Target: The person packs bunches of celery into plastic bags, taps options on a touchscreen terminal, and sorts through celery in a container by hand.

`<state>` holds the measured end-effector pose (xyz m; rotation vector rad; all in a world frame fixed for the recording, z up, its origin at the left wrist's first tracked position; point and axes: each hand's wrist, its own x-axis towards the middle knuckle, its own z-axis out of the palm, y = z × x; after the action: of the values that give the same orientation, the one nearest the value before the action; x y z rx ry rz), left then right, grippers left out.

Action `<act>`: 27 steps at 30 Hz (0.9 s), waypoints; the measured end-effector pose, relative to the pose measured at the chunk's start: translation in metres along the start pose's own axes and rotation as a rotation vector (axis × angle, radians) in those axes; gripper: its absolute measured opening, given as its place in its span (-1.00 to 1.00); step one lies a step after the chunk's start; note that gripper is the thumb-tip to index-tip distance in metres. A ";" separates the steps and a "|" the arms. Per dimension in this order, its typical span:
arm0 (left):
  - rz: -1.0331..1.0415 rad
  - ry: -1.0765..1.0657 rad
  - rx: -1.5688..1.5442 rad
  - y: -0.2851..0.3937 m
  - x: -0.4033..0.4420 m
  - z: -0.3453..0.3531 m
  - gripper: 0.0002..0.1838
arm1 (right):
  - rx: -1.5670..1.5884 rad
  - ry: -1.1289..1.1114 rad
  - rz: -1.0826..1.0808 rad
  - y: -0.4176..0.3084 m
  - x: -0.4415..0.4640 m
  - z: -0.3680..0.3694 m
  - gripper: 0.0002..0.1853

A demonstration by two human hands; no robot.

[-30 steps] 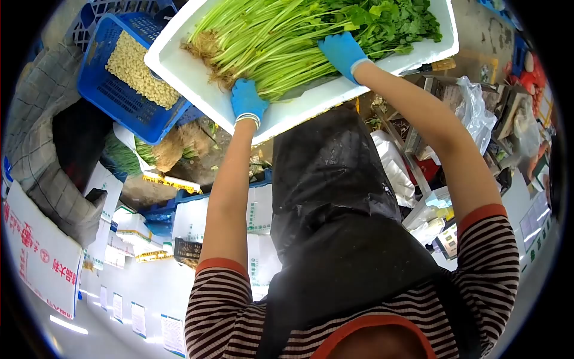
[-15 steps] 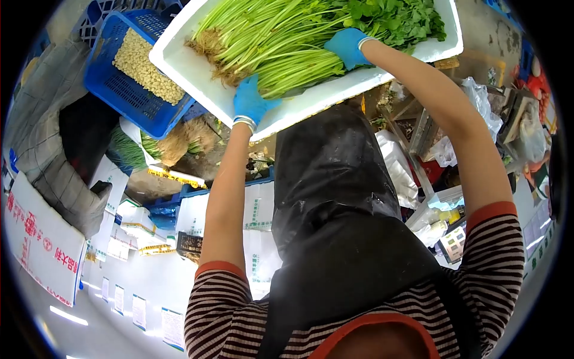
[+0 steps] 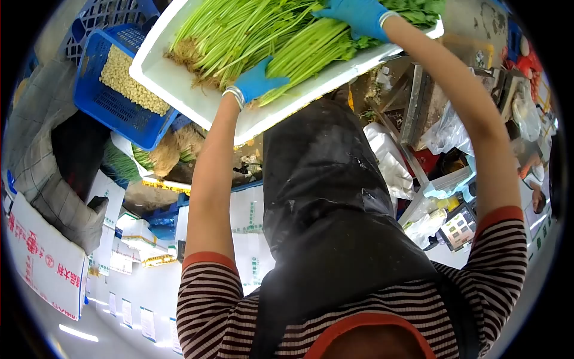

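Long green celery (image 3: 239,36) with brown roots lies in a white foam box (image 3: 233,122), its leaves towards the right. My left hand (image 3: 257,82), in a blue glove, grips the root end of the nearest celery bunch. My right hand (image 3: 359,17), gloved the same way, lies across the stalks of that bunch near the leaves, fingers over the far side. Part of the right hand's grip is hidden by the hand itself.
Left of the box stands a blue basket (image 3: 119,122) holding pale peeled cloves or beans (image 3: 131,78). Below it lie rooted green bundles (image 3: 164,157). White cartons (image 3: 48,263) stand at the lower left. Plastic bags (image 3: 451,128) and a scale-like device (image 3: 459,226) are on the right.
My right hand has moved up and slid over the stalks from the near side. The near celery bunch slants more steeply. My left hand has shifted slightly rightward along the bunch's root end.
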<state>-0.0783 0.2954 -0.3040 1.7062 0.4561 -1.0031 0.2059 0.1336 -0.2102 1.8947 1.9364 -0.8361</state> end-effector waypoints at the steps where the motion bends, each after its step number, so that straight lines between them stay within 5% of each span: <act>1: 0.059 0.045 0.039 -0.006 0.002 0.007 0.35 | -0.167 0.238 0.059 -0.012 -0.008 -0.009 -0.23; 3: 0.173 0.131 0.117 -0.020 0.003 0.024 0.44 | 0.004 0.178 0.258 -0.042 -0.035 -0.057 -0.15; 5: 0.122 0.159 0.135 -0.020 0.005 0.026 0.39 | 0.379 0.409 0.421 -0.059 -0.047 -0.022 -0.11; 6: 0.054 0.135 0.152 -0.014 0.006 0.022 0.35 | 0.228 0.725 0.393 -0.068 -0.053 0.009 -0.24; 8: 0.056 0.163 0.185 -0.021 0.019 0.019 0.16 | 0.644 0.738 0.483 -0.096 -0.069 0.035 -0.31; 13: -0.006 -0.290 -0.049 0.026 -0.014 -0.058 -0.20 | 1.589 0.673 0.668 -0.181 -0.114 0.052 -0.40; 15: -0.215 -0.401 -0.198 0.042 -0.030 -0.092 -0.29 | 1.974 0.459 0.507 -0.204 -0.118 0.062 -0.45; 18: -0.149 -0.477 -0.323 0.050 -0.045 -0.134 -0.36 | 2.524 0.072 0.261 -0.210 -0.109 0.038 -0.41; 21: -0.168 -0.457 -0.466 0.087 -0.071 -0.138 -0.41 | 2.861 0.432 0.006 -0.230 -0.050 0.064 -0.29; 25: -0.292 -0.456 -0.379 0.133 -0.095 -0.092 -0.36 | 3.149 0.767 0.080 -0.200 -0.007 0.044 -0.18; 27: -0.044 -0.099 0.266 0.145 -0.114 -0.036 -0.18 | 3.144 0.932 0.050 -0.190 -0.002 0.040 -0.13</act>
<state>-0.0257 0.2933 -0.1233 1.8773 0.3073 -1.2172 0.0128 0.1162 -0.2044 -0.4099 0.6201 0.9248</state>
